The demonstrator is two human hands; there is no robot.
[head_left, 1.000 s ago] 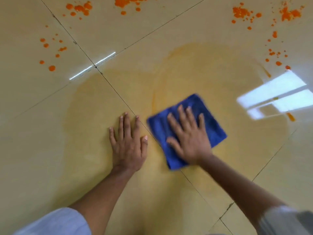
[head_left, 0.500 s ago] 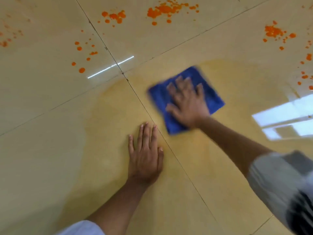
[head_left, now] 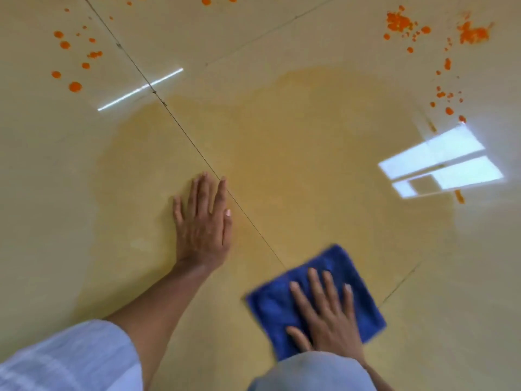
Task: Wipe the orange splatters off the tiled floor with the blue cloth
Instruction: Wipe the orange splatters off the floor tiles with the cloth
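Pulled back toward the person, the blue cloth (head_left: 315, 303) lies under the flat, spread-fingered right hand (head_left: 328, 320). Left hand (head_left: 204, 221) presses open-palmed on the smeared tiled floor (head_left: 296, 153); orange splatters (head_left: 399, 22) remain beyond.

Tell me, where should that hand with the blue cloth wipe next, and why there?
Probably forward and to the right. The right hand presses flat on the blue cloth inside a smeared yellowish patch, while solid orange splatters sit untouched beyond that patch's far right edge. The left hand is braced flat on the tiled floor, so a longer reach looks supported.
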